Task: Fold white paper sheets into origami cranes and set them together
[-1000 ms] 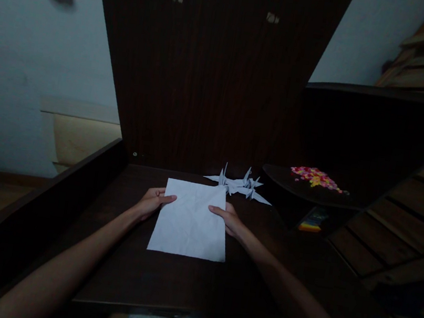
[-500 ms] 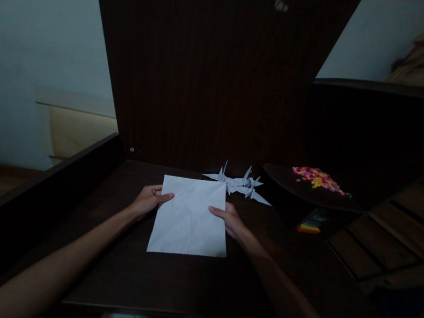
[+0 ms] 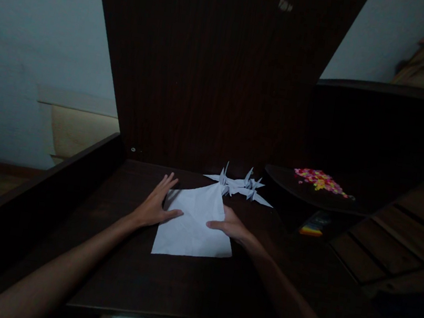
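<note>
A white square sheet of paper [image 3: 193,230], marked with faint creases, is between my hands over the dark desk. My left hand [image 3: 155,206] is open at its left edge, fingers stretched toward the back and thumb lying on the sheet. On the right edge, my right hand [image 3: 232,224] grips the paper with its thumb on top; its other fingers are hidden underneath. The sheet's far right corner rises in front of several folded white paper cranes [image 3: 248,185], which sit against the back panel.
The dark wooden desk [image 3: 119,272] has a raised side board [image 3: 51,193] on the left. At the right, a small shelf [image 3: 284,183] bears a pile of pink, red and yellow bits [image 3: 320,180]. Below it sits a small item with a yellow-orange edge [image 3: 310,230].
My left hand has let go of its pinch and spread its fingers along the edge. The paper has come down lower and tilted, its far left corner dipping. My right hand has shifted slightly nearer.
</note>
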